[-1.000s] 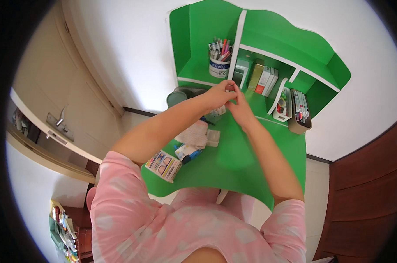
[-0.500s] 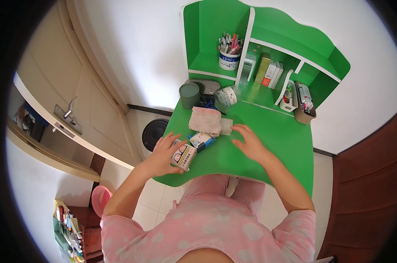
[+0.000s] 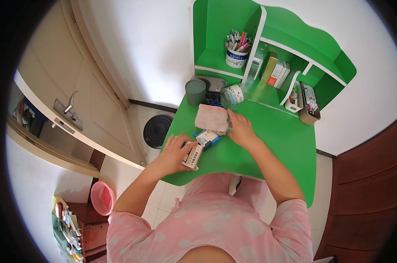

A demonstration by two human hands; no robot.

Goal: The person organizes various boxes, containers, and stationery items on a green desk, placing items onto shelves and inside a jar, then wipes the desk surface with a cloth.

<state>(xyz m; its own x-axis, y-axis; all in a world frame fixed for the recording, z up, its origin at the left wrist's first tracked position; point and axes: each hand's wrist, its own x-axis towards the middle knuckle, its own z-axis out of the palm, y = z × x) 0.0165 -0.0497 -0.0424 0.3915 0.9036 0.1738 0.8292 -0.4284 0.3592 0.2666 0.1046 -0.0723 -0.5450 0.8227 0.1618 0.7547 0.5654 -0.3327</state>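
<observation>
My left hand (image 3: 173, 155) is curled around a small white printed box (image 3: 193, 156) at the near left of the green desk (image 3: 268, 153). Further in, my right hand (image 3: 242, 129) closes its thumb and fingers around a small translucent square case, mostly covered by the hand. Its fingertips meet the right edge of a folded pink-and-white cloth (image 3: 210, 118). Between my hands lie a white printed packet (image 3: 206, 136) and a blue item (image 3: 213, 143) partly beneath it, whose kind I cannot make out.
Behind the cloth stand a dark green canister (image 3: 195, 92) and a tipped clear jar (image 3: 232, 96). The green shelf holds a pen tub (image 3: 237, 58), upright boxes (image 3: 278, 73) and a brown marker holder (image 3: 309, 115). A door (image 3: 49, 65) stands ajar on the left.
My right hand has moved left onto the translucent case beside the cloth. My left hand stays on the white box, its fingers drawn in closer. The view has shifted slightly.
</observation>
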